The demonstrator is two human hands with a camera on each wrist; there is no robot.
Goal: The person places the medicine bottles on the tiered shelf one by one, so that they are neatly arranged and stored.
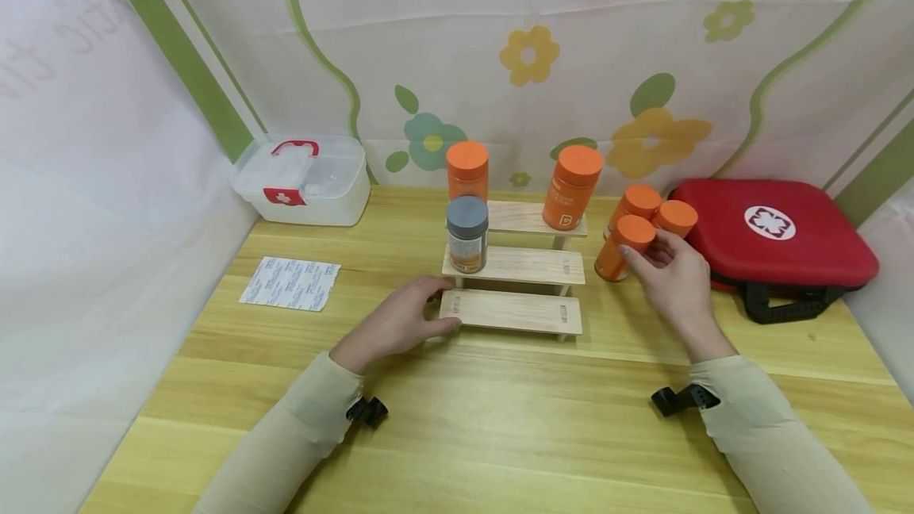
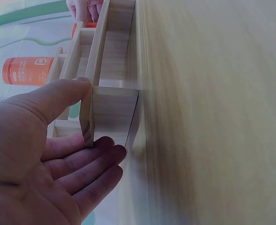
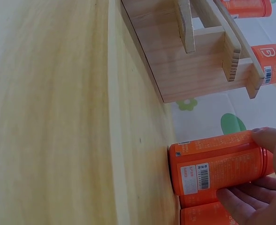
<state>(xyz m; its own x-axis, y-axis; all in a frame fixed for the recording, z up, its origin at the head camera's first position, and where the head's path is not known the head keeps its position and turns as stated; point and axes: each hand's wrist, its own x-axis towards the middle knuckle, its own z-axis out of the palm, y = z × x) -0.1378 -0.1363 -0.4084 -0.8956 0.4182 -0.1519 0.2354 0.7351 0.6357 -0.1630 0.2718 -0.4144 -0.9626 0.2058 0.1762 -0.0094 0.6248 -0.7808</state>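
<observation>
A three-step wooden rack (image 1: 514, 309) stands mid-table. My left hand (image 1: 400, 322) holds the left end of its lowest step, thumb and fingers around the board's end in the left wrist view. On the right, my right hand (image 1: 680, 282) grips an upright orange bottle (image 1: 620, 254) between thumb and fingers. Two more orange-capped bottles (image 1: 640, 198) (image 1: 676, 216) stand close behind and beside it. The top step carries one orange bottle (image 1: 571, 189) at its right and another (image 1: 467, 169) at its left. A grey-capped jar (image 1: 467, 236) sits on the middle step's left end.
A red first-aid case (image 1: 778, 232) with a black handle lies at the right, beside the grouped bottles. At the back left is a clear-lidded white box (image 1: 324, 193) with a red handle. A blister pack (image 1: 290, 284) lies in front of it. A printed curtain (image 1: 443, 38) hangs behind the table.
</observation>
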